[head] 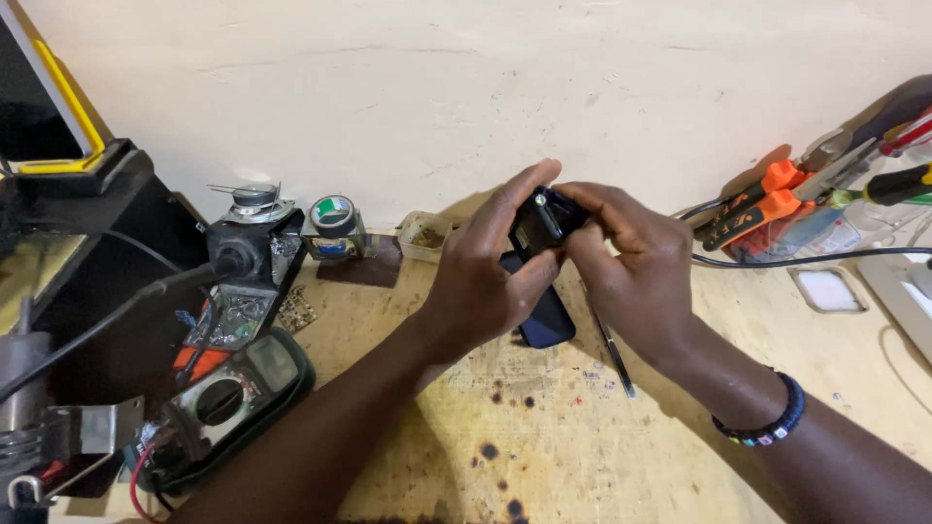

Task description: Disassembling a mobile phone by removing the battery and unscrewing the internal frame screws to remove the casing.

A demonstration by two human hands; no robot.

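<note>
A green-cased multimeter (228, 400) lies on the bench (582, 456) well to the left of the hands, with a small circuit board (296, 312) just above it. Beyond that stand a black soldering stand (254, 247) and a round tin (333, 225) near the wall. Just under the right hand lie tweezers (615, 357). Far to the right, orange-handled pliers (767, 199) and screwdrivers (888, 121) rest together, with a black cable (806, 259) running below them.

a small black phone (540, 254) is held upright and tilted above the wooden bench, near its back edge. its top end is raised, showing a camera lens and an opened dark part, while its glossy dark blue lower end points down toward the benchtop.
</note>
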